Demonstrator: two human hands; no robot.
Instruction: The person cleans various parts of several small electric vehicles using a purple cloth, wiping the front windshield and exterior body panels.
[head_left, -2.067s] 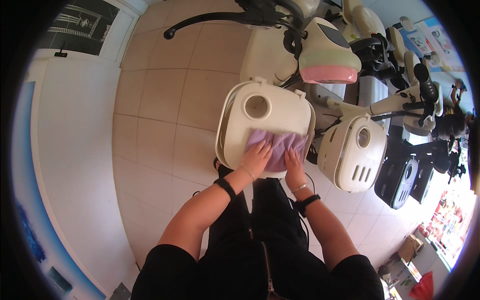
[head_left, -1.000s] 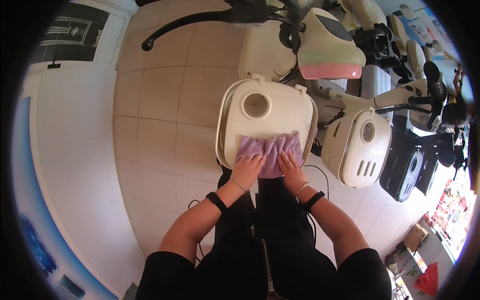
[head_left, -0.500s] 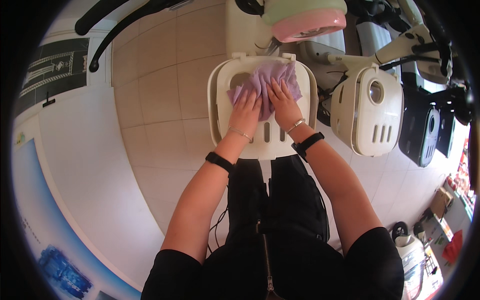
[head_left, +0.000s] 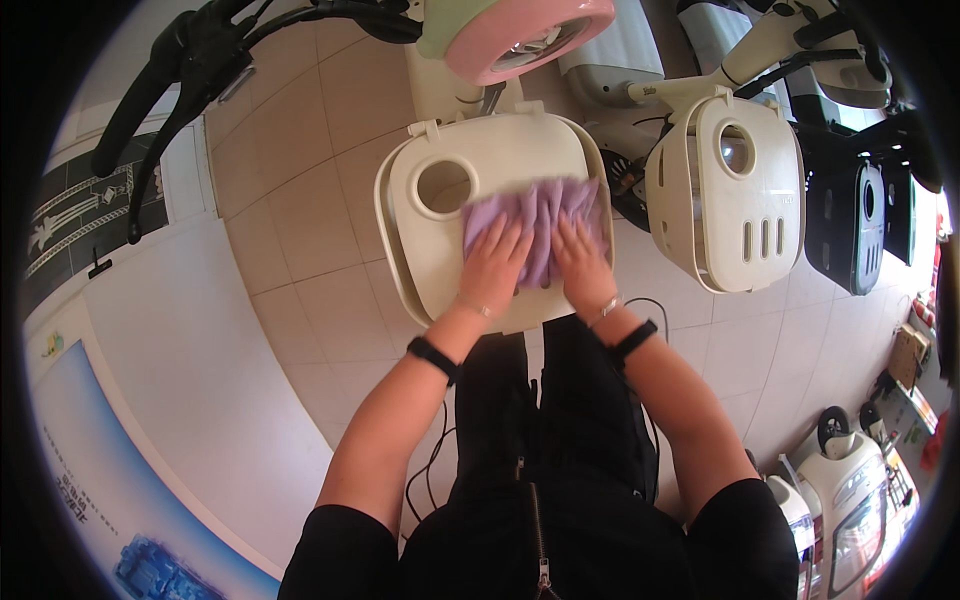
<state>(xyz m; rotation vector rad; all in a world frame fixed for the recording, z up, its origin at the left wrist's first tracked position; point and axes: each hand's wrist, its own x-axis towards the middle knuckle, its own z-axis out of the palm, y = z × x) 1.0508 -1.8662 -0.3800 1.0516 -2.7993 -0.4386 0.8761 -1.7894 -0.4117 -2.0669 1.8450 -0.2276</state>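
Note:
A purple cloth (head_left: 545, 205) lies bunched over the right part of the cream basket lid (head_left: 500, 150). My left hand (head_left: 495, 265) rests on its left part, fingers stretched out and flat. Beside it my right hand (head_left: 583, 268) presses the cloth's right part, also with straight fingers. Both palms push down from above and neither hand is wrapped round the cloth. The lid's round hole (head_left: 443, 187) shows uncovered left of the cloth, while its slots are mostly hidden. The basket (head_left: 392, 245) sits at the front of an electric bike.
Above the basket is the bike's pink-rimmed headlight (head_left: 530, 40), with a black handlebar grip and brake lever (head_left: 165, 100) at upper left. A second cream basket (head_left: 735, 190) and a dark one (head_left: 850, 220) stand to the right. A white panel (head_left: 200, 330) lines the left.
Both hands have drawn the cloth nearer to me, from the lid's far part to its right middle, uncovering the round hole. The bike's front has swung, and the handlebar shows more.

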